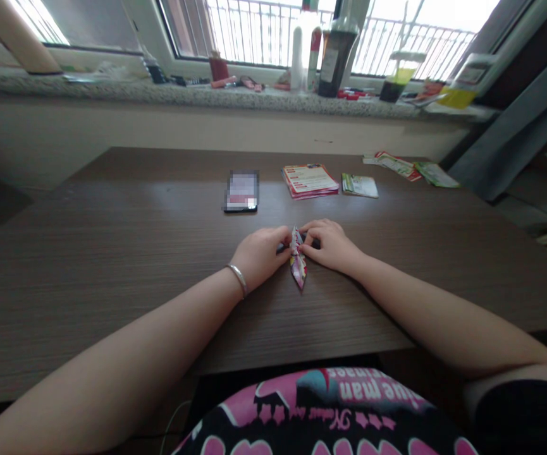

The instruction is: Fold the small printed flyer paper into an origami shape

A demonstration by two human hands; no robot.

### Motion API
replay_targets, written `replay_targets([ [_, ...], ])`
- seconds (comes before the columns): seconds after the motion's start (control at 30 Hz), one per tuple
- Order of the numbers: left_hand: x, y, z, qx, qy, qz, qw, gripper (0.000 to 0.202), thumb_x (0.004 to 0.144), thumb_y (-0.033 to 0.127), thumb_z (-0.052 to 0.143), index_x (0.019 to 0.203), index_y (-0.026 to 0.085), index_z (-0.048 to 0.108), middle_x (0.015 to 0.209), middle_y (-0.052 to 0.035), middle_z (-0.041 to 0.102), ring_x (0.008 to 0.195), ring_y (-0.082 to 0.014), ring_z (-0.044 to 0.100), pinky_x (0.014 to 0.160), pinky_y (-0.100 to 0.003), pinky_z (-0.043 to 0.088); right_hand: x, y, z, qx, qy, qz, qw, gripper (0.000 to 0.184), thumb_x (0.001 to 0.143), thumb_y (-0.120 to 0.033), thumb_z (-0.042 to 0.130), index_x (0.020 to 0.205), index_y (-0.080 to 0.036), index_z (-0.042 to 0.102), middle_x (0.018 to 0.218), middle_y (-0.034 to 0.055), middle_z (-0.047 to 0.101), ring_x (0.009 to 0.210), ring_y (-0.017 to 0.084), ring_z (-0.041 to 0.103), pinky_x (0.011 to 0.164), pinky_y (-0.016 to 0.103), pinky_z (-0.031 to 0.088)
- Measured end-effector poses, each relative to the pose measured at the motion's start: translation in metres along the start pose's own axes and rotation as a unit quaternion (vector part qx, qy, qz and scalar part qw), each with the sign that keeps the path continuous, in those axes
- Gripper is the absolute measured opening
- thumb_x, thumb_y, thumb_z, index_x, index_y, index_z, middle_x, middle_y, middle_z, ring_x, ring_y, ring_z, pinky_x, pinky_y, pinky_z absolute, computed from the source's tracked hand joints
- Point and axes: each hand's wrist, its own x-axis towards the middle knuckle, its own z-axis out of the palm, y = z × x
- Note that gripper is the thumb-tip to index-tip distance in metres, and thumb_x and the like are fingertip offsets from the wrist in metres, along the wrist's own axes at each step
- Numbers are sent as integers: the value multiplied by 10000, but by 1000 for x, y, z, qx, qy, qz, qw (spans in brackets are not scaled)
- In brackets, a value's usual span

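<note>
A small folded piece of patterned pink paper lies on the brown wooden table, its point toward me. My left hand, with a silver bangle on its wrist, pinches the paper's upper part from the left, fingers closed. My right hand pinches the same upper part from the right, fingers curled on it. The two hands meet at the paper's top.
A phone lies face up beyond the hands. A stack of red-and-white leaflets and a card lie to its right, with more leaflets at the far right. Bottles and jars stand on the window sill.
</note>
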Motion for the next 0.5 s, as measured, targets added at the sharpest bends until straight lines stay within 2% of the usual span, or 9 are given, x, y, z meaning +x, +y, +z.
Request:
replay_targets([
  [0.13,-1,-3,0,18,-6,43,999,183,878,322,496,936,215,634,902,-43,654,846,-180,599,752,-288,450,0,-1,0,-1,4,2,1000,182,760,-301,616,607,-204,599,1051,13,691,997,235,577,903,429,383],
  [0.27,-1,-3,0,52,-9,60,997,224,893,330,484,930,208,668,899,-58,656,861,-179,602,755,-291,445,-1,0,1,12,8,-2,1000,167,751,-292,620,614,-203,583,1056,27,687,1005,232,578,927,438,374],
  [0.37,0,-3,0,80,8,82,993,230,887,340,501,882,207,688,884,-61,666,873,-196,594,776,-325,424,-2,1,2,21,20,2,1000,111,740,-307,638,713,-210,592,1060,27,686,1028,230,578,1017,499,295],
  [0.43,0,-4,0,91,30,96,991,212,877,337,521,856,217,695,933,-56,675,915,-212,586,804,-354,402,-3,1,2,20,28,8,999,141,746,-344,644,790,-219,599,1061,21,686,1051,235,572,1059,544,219],
  [0.5,0,-4,0,91,43,101,990,196,875,334,529,860,230,695,1011,-42,678,951,-220,583,816,-368,389,-4,1,3,16,28,10,999,170,758,-378,640,830,-227,610,1063,19,686,1066,239,565,1069,559,195],
])
